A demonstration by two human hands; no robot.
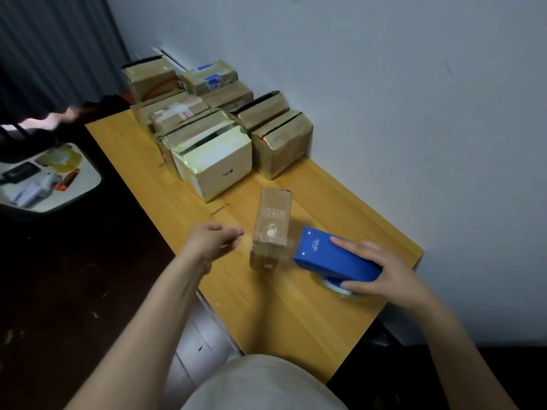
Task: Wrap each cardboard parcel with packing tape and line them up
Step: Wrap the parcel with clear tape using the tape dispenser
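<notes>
Wrapped parcels (213, 128): bunched up well behind our brown parcel (270, 229).
Left hand (213, 241): just left of that parcel, fingers loosely curled, gripping nothing.
Brown parcel: sitting on the wooden table (290, 315).
Tape dispenser (331, 258): blue, just right of the parcel.
Right hand (381, 273): right of the parcel, fingers wrapped round the dispenser.

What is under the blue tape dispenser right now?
A clear tape roll shows beneath the dispenser, down at the table. The dispenser's body and the right hand gripping it hide the rest of the roll.
</notes>
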